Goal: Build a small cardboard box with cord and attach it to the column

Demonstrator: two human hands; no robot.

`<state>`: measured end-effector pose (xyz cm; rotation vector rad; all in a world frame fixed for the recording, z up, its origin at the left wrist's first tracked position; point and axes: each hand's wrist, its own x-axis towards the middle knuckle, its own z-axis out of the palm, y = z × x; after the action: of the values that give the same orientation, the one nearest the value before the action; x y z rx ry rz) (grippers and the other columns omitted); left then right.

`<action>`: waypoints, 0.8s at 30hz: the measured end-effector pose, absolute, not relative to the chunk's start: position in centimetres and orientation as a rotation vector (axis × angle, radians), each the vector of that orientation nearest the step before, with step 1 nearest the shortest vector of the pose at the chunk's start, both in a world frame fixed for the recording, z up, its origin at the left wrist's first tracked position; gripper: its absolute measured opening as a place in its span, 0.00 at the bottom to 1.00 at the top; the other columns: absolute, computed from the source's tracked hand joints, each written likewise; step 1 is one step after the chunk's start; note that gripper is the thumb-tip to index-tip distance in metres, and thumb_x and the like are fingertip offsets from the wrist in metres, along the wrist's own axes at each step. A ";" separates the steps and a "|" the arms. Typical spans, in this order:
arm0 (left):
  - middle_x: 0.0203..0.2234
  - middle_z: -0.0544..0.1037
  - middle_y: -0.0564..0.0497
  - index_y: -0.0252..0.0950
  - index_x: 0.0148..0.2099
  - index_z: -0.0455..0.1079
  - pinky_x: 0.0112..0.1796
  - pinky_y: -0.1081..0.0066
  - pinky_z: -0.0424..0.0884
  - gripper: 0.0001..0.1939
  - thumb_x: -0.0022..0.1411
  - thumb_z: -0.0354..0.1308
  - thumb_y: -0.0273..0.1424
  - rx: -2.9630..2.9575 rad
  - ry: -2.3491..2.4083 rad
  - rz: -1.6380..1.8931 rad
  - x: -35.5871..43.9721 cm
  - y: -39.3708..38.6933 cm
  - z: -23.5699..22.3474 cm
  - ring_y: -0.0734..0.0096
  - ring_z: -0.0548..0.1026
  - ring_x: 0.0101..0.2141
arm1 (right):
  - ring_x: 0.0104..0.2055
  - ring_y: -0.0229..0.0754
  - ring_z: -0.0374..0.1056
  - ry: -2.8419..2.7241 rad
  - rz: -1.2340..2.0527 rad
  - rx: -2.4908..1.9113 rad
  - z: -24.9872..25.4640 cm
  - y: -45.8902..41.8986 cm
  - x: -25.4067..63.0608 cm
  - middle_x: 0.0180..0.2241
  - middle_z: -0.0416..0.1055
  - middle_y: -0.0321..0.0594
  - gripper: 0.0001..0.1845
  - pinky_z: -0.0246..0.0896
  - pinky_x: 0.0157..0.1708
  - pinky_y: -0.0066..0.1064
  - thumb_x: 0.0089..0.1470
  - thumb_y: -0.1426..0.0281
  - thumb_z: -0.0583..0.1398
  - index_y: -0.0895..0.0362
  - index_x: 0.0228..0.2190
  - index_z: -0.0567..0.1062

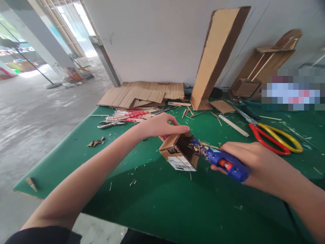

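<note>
Green desk (157, 206) against a pale wall (152, 44), with a small cardboard box (168, 149) and a blue glue gun (237, 171) in hand.
The left hand (161, 124) has its fingers closed on the box's upper edge, over the desk's middle; the right hand (251, 159) wraps its fingers round the glue gun, nozzle end at the box's open side. Red-and-yellow-handled scissors (264, 149) lie to the right; behind, a tall cardboard column (214, 51) stands beside flat cardboard sheets (132, 96).
</note>
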<state>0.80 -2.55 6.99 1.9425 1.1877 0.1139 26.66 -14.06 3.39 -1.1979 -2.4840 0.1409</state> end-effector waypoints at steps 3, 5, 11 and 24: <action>0.33 0.78 0.48 0.39 0.41 0.73 0.32 0.71 0.72 0.23 0.50 0.57 0.50 1.930 1.183 0.139 0.8 -2.5 6.8 0.65 0.76 0.34 | 0.25 0.39 0.65 -2.539 0.170 -1.205 3.4 -14.0 26.8 0.25 0.69 0.37 0.11 0.54 0.23 0.32 0.57 0.60 0.58 0.55 0.31 0.68; 0.33 0.78 0.48 0.39 0.40 0.73 0.32 0.71 0.72 0.21 0.50 0.58 0.49 1.915 1.183 0.153 0.7 -2.4 6.8 0.66 0.76 0.33 | 0.25 0.39 0.65 -2.538 0.179 -1.208 3.4 -13.8 26.8 0.25 0.68 0.37 0.13 0.54 0.23 0.31 0.57 0.59 0.59 0.55 0.29 0.67; 0.30 0.77 0.49 0.38 0.41 0.73 0.34 0.68 0.72 0.21 0.50 0.59 0.46 1.870 1.156 0.170 0.5 -2.1 6.7 0.65 0.75 0.32 | 0.22 0.35 0.63 -2.440 0.049 -1.088 3.6 -13.3 27.0 0.23 0.67 0.35 0.12 0.53 0.20 0.28 0.56 0.61 0.60 0.56 0.28 0.67; 0.30 0.78 0.49 0.37 0.41 0.73 0.32 0.71 0.72 0.20 0.52 0.59 0.46 1.886 1.167 0.158 0.4 -2.1 6.9 0.66 0.76 0.32 | 0.21 0.35 0.61 -2.380 0.008 -1.021 3.9 -13.4 27.2 0.22 0.66 0.34 0.11 0.53 0.19 0.27 0.55 0.63 0.61 0.54 0.27 0.65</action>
<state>0.42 -2.07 6.94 1.8856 1.1668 0.1583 27.20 -13.43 3.87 -1.0211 -2.3805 0.0082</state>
